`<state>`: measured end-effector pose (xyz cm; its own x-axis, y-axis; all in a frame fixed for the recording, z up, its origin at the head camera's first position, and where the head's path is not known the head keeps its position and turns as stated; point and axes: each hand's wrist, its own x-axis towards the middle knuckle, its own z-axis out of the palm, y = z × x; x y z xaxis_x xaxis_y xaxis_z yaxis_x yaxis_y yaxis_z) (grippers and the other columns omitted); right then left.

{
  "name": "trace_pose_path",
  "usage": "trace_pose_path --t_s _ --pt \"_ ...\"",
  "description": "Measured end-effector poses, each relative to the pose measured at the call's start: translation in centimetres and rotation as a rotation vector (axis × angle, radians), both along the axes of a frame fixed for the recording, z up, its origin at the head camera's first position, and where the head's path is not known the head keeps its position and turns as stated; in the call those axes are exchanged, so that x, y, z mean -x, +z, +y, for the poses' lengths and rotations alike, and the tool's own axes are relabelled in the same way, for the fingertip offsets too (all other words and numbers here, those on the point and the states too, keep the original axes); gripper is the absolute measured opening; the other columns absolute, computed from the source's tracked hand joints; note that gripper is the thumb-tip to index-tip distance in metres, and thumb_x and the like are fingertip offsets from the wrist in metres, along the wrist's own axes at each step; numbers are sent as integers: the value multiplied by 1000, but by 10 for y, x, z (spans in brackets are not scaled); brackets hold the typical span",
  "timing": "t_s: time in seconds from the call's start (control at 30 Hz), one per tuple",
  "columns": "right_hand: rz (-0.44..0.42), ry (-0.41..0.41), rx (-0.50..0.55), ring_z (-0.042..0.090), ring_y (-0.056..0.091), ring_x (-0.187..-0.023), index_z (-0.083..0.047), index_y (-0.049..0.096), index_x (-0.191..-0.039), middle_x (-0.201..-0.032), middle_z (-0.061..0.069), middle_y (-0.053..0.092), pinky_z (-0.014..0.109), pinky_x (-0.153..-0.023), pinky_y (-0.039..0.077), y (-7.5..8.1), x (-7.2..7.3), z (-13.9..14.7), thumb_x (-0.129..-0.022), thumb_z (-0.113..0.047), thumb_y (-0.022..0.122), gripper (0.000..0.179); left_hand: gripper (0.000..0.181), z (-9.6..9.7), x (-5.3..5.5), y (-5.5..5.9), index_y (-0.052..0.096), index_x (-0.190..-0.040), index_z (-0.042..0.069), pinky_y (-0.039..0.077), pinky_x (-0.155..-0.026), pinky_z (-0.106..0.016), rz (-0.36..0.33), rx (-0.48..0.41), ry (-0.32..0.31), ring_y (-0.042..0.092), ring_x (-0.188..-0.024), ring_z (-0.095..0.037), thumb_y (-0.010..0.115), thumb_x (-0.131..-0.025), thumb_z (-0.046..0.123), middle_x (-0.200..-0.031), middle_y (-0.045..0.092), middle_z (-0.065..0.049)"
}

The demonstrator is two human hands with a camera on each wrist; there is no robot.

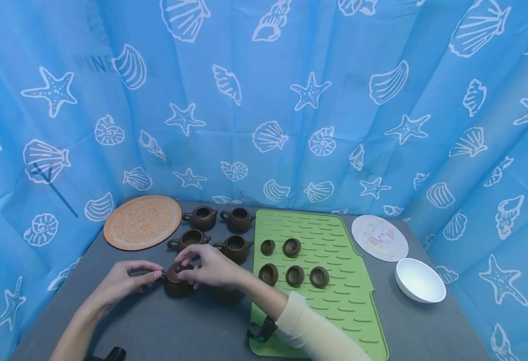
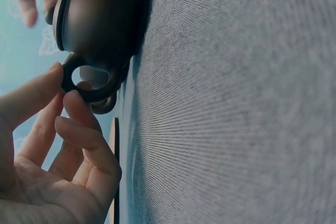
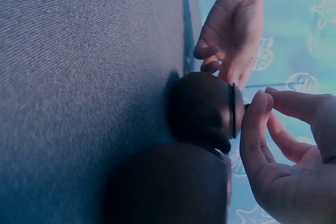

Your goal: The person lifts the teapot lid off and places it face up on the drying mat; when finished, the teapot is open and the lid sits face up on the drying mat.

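Observation:
A dark brown teapot (image 1: 177, 286) stands on the grey cloth at the left front, its lid (image 3: 238, 111) seated on top. My left hand (image 1: 126, 281) pinches the teapot's loop handle (image 2: 89, 94) between thumb and fingertips. From the other side my right hand (image 1: 212, 265) reaches over the lid, thumb and fingers around its small knob (image 2: 50, 15). In the right wrist view the fingertips partly hide that knob. Close beside the teapot, another dark rounded pot (image 3: 168, 187) is mostly covered by my right forearm in the head view.
Several open dark pots (image 1: 239, 220) with handles stand behind my hands. Several small brown cups (image 1: 294, 275) sit on a green mat (image 1: 349, 311). An orange round mat (image 1: 142, 223) lies back left; a white printed disc (image 1: 378, 238) and white bowl (image 1: 420, 281) are right.

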<state>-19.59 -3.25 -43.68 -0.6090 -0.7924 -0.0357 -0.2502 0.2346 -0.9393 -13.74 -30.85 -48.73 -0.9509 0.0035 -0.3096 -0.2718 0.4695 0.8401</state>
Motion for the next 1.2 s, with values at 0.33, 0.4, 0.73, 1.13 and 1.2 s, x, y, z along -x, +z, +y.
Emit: trace_pose_path --t_s 0.33,0.4,0.73,1.13,1.2 --pt "9 -89 -70 6 65 -65 -5 76 -120 -91 -4 62 36 -67 68 -8 0 -14 -103 -7 74 17 50 0 0 0 76 -133 8 58 -75 -33 -10 0 19 69 -99 -17 77 -101 45 -115 79 -1" --pt "23 -99 -85 6 65 -64 -6 76 -117 -90 -4 61 36 -67 68 -7 0 -15 -103 -8 74 15 50 0 -1 0 76 -133 8 58 -75 -33 -8 1 25 69 -97 -16 77 -100 45 -114 79 1" --pt "95 -89 -73 2 65 -65 -8 76 -115 -96 -5 64 27 -62 65 -5 1 -10 -104 -12 74 12 51 1 0 0 76 -134 9 57 -75 -33 -21 1 29 68 -98 -17 77 -100 47 -114 79 2" --pt "150 -90 28 5 69 -68 -7 72 -121 -120 21 66 24 -67 63 7 -2 40 -107 -15 70 16 51 2 -1 0 76 -133 10 57 -73 -32 -16 -7 21 67 -96 -16 79 -99 47 -112 79 2" --pt "138 -90 42 8 70 -70 -5 70 -123 -115 22 69 27 -66 64 9 0 51 -108 -14 69 18 51 3 -1 1 77 -133 10 57 -72 -32 -20 -11 24 67 -95 -16 80 -98 47 -111 79 2"
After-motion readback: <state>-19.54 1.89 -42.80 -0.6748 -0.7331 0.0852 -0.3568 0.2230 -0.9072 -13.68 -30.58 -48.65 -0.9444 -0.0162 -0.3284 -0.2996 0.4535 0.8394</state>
